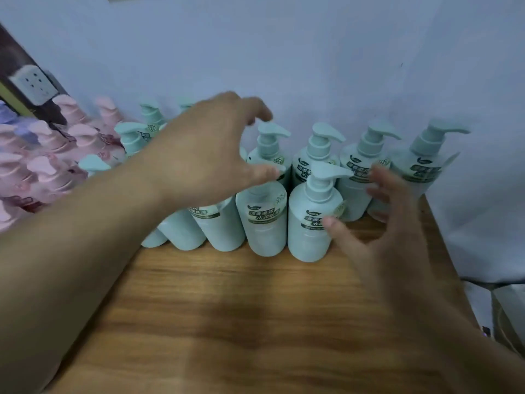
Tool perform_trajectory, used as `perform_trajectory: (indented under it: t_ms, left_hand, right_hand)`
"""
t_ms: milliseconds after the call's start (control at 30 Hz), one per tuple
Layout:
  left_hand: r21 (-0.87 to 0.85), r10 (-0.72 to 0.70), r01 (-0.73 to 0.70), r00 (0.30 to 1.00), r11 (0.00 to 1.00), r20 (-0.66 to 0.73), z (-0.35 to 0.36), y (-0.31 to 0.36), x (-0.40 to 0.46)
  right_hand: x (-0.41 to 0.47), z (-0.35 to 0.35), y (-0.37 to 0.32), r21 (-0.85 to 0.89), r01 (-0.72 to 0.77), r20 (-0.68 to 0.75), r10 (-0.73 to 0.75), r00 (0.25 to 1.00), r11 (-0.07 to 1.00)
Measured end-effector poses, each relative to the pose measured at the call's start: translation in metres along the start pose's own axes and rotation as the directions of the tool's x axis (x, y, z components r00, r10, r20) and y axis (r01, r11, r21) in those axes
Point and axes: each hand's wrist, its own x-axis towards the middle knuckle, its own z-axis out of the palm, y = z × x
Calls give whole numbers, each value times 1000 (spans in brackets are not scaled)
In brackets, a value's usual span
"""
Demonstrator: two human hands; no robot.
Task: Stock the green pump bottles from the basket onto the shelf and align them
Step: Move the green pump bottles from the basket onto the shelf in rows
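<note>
Pale green plastic pump bottles [267,220] are standing in two rows at the back of the brown wooden shelf [227,308], looking smooth, stiff and likely top-heavy, so gripping the round body below the label seems safer than pulling the pump. Left hand [204,155] is hovering with fingers spread over a back-row pump, while the right hand [380,223] is reaching, fingers loosely apart, thumb just touching the front right bottle [308,231], neither gripping anything.

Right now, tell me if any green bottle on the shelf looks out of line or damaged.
No damage or spill shows. The front row stops at the bottle by the right hand, while the back row runs further right, so the rows end unevenly. The left hand hides part of them.
</note>
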Motion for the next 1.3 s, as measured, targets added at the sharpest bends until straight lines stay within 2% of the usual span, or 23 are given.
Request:
perform_trajectory:
  t_ms: [67, 133, 200, 233, 300, 400, 467, 600, 733, 967, 1300]
  left_hand:
    - [58, 5, -19, 975, 998, 223, 8, -6, 17]
    - [148, 32, -89, 937, 985, 348, 22, -8, 26]
    - [191, 52, -137, 917, 972, 394, 32, -10, 33]
    - [197, 56, -146, 914, 970, 402, 36, -10, 36]
    - [198, 58, -155, 903, 968, 425, 42, -9, 42]
    - [176, 68, -170, 879, 970, 472, 43, -10, 49]
    - [153, 83, -170, 886, 973, 457, 42, -14, 52]
    - [67, 62, -101, 895, 993, 442, 43, -23, 51]
    - [135, 70, -141, 899, 981, 432, 44, -22, 53]
    - [218, 131, -223, 921, 950, 367, 44, -17, 55]
    - [196, 144, -238, 904, 951, 402, 44, -18, 56]
  right_hand:
    - [23, -19, -22, -121, 204, 2, -206, 979, 971]
    - [49, -30, -39, -248, 313, 204, -267, 942, 917]
    - [71, -30, -50, -393, 390, 494, -167, 854, 833]
    - [79, -28, -52, -451, 438, 594, -105, 797, 778]
    - [90, -22, -53, -519, 497, 687, -6, 726, 695]
    - [100, -14, -53, -542, 518, 708, 28, 705, 661]
    - [105, -9, -50, -545, 541, 722, 31, 691, 641]
    - [113, -5, -51, -480, 428, 739, 90, 667, 766]
    - [118, 1, -53, -446, 515, 760, 6, 650, 732]
    - [119, 9, -47, -402, 571, 747, -104, 657, 716]
    - [121, 12, -45, -374, 598, 766, -127, 630, 709]
